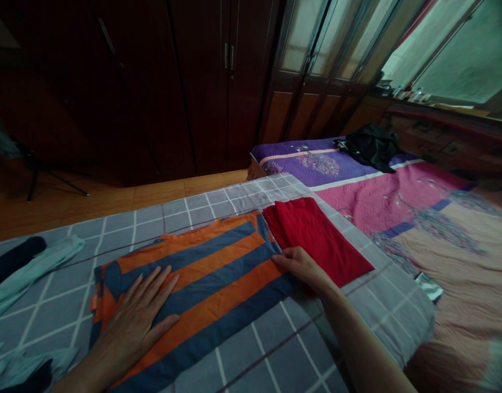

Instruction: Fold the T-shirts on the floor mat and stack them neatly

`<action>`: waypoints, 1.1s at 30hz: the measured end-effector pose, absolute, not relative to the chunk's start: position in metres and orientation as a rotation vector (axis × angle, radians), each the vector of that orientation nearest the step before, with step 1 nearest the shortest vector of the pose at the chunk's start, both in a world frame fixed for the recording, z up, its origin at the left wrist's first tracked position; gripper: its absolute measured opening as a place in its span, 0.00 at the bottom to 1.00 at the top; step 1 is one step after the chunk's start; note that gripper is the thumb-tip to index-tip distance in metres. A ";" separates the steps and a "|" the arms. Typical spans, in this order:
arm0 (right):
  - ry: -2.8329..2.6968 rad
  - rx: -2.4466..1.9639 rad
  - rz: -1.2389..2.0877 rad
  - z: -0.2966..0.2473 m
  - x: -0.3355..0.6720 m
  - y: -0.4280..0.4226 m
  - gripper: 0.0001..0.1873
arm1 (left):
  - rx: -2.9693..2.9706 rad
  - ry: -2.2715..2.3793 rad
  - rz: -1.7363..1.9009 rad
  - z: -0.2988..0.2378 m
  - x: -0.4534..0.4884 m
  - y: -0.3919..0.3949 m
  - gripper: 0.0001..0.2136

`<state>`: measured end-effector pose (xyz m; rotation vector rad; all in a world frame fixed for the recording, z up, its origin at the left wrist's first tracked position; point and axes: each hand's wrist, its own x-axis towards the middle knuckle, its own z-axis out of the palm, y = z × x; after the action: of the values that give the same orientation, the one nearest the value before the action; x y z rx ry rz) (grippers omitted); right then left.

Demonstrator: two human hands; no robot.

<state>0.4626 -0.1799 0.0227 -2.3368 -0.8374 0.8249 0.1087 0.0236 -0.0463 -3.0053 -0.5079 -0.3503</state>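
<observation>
An orange and blue striped shirt (218,262) lies partly folded on the grey checked cloth (271,355). My left hand (142,305) rests flat on the shirt's left part, fingers spread. At its right edge my right hand (296,262) is closed, thumb and fingers pinching the striped fabric. A folded red garment (320,234) lies just beyond, touching the shirt's right edge and partly behind my right hand.
Pale green and dark clothes (38,273) lie at the left. A second bed with a purple and pink cover (357,196) holds a black garment (369,144) and a small shiny packet (429,286). Dark wardrobes (210,109) stand behind.
</observation>
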 end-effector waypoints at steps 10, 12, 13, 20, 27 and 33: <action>-0.799 -2.255 0.757 0.021 0.458 -0.176 0.11 | -3.028 -0.507 -0.358 -0.047 0.108 0.025 0.35; -0.792 -2.333 0.670 0.019 0.458 -0.178 0.11 | -3.039 -0.517 -0.342 -0.046 0.108 0.025 0.35; -0.792 -2.377 0.622 0.018 0.458 -0.179 0.11 | -3.041 -0.529 -0.330 -0.046 0.108 0.025 0.34; -0.929 -2.628 0.371 0.035 0.442 -0.187 0.09 | -3.042 -0.541 -0.295 -0.037 0.110 0.023 0.34; -1.710 -2.349 0.124 0.044 0.399 -0.210 0.11 | -3.242 -0.242 -0.398 0.001 0.125 -0.015 0.20; -1.776 -2.440 0.080 0.036 0.376 -0.221 0.11 | -3.326 -0.085 -0.332 0.005 0.135 -0.043 0.15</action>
<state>0.3758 -0.2214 0.0361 -2.4400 -1.7761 0.0802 0.1354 -0.0433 0.0048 -3.3260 -0.0850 -0.3324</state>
